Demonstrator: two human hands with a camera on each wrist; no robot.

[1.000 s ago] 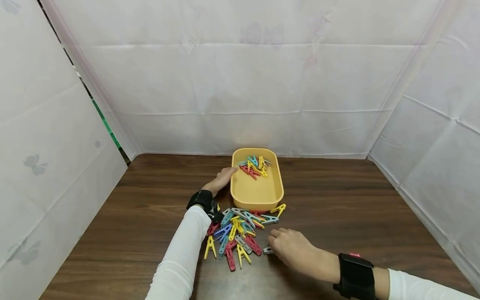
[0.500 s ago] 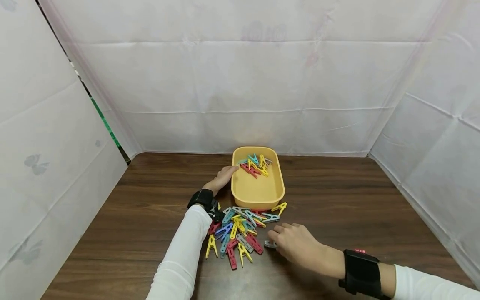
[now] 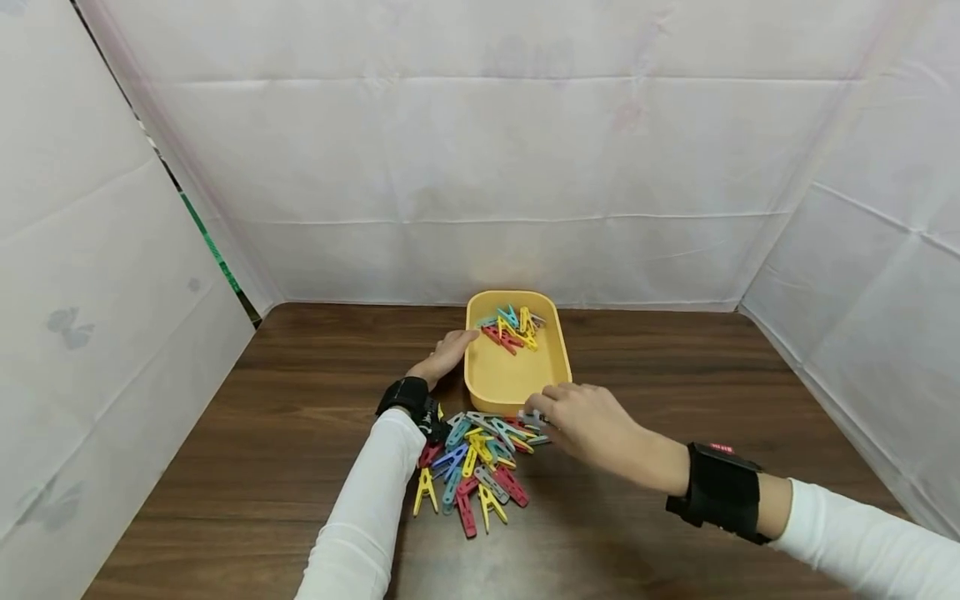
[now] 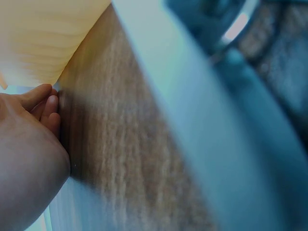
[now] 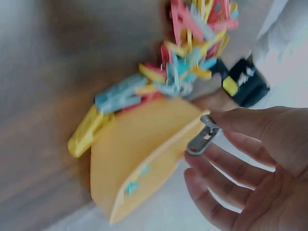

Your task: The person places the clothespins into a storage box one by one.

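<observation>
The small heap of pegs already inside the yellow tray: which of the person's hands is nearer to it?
Left. The left hand rests against the tray wall right beside the heap; the right hand pinches a grey peg at the tray's near end.

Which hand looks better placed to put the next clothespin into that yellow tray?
Probably the right hand: it pinches a grey clothespin just over the near rim of the yellow tray. The left hand rests against the tray's left side and holds no pin.
</observation>
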